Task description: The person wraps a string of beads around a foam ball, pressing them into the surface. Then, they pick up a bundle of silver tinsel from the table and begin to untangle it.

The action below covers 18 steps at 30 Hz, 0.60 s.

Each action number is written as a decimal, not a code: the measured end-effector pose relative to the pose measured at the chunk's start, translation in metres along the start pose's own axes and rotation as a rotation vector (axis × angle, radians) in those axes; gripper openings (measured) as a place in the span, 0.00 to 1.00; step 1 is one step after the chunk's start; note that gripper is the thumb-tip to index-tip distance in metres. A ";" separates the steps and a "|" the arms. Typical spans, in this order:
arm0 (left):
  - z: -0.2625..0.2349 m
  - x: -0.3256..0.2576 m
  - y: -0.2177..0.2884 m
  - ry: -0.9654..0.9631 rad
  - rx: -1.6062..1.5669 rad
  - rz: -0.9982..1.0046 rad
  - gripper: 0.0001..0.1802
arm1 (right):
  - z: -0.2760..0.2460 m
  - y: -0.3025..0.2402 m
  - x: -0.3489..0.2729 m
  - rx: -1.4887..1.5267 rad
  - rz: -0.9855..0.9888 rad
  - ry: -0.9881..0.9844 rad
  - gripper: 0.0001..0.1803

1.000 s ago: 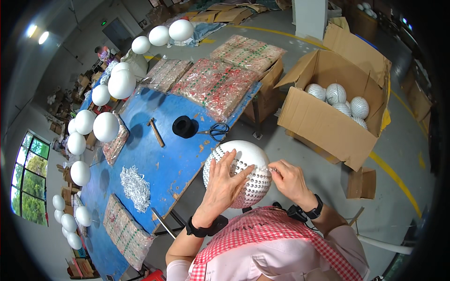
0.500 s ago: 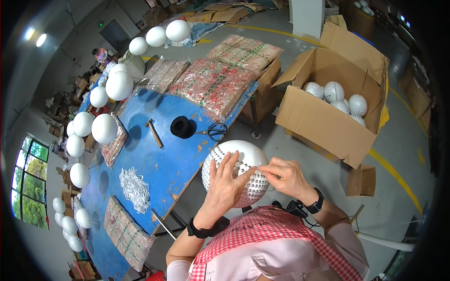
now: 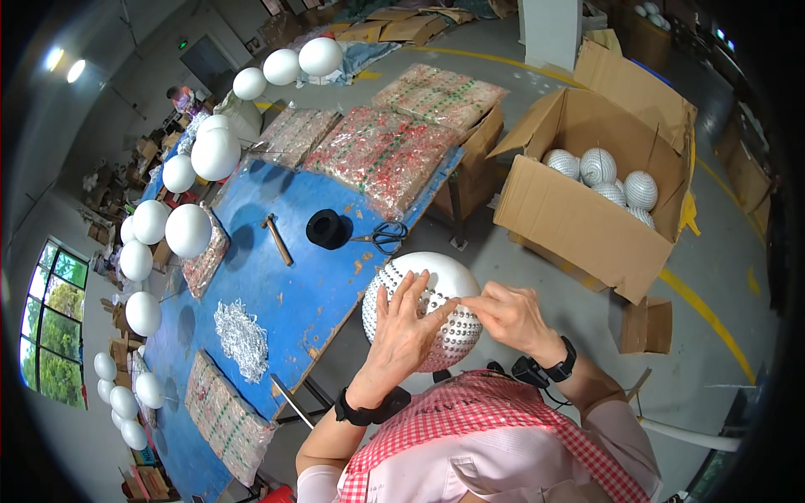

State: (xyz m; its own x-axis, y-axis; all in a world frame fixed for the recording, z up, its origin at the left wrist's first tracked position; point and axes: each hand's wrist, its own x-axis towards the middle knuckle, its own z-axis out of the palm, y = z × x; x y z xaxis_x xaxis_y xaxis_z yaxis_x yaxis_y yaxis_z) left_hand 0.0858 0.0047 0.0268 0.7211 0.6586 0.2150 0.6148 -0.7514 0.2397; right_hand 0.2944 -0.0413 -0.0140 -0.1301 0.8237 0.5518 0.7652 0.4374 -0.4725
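Observation:
A large white ball [image 3: 453,270], wound with rows of silver beads [image 3: 459,333] over its lower and left parts, is in front of my body. The top right of its surface is bare white. My left hand [image 3: 401,327] lies on the ball with fingers spread, its thumb stretched toward the right hand. At the ball's right side my right hand [image 3: 513,317] is closed in a pinch, thumb and forefinger on the end of a bead strand near the left thumb tip. Its fingers mostly hide that strand.
On the blue table [image 3: 289,306] are a hammer [image 3: 277,240], a black roll [image 3: 327,228], scissors [image 3: 384,236], a silver strand pile [image 3: 241,339] and wrapped packs [image 3: 381,155]. White balls [image 3: 188,230] stand along its far side. An open carton [image 3: 579,222] holds beaded balls [image 3: 598,167].
Both hands keep nearly the same place on the ball. The right hand's fingers have shifted very slightly; the view has moved a little.

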 end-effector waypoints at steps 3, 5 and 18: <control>0.001 -0.001 0.001 -0.010 0.006 -0.001 0.24 | 0.003 0.001 0.000 0.159 0.113 0.015 0.09; 0.000 -0.002 0.002 -0.016 0.014 -0.004 0.25 | 0.004 0.001 0.001 0.249 0.164 0.019 0.07; 0.000 0.000 0.005 0.030 -0.001 0.001 0.30 | 0.001 0.007 -0.009 0.183 0.069 -0.012 0.12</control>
State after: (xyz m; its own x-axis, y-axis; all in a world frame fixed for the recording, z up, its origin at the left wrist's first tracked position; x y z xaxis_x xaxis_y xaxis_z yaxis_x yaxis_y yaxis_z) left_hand 0.0884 0.0008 0.0280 0.7115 0.6590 0.2439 0.6138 -0.7519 0.2406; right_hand 0.2999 -0.0452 -0.0232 -0.0899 0.8579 0.5059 0.6454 0.4370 -0.6264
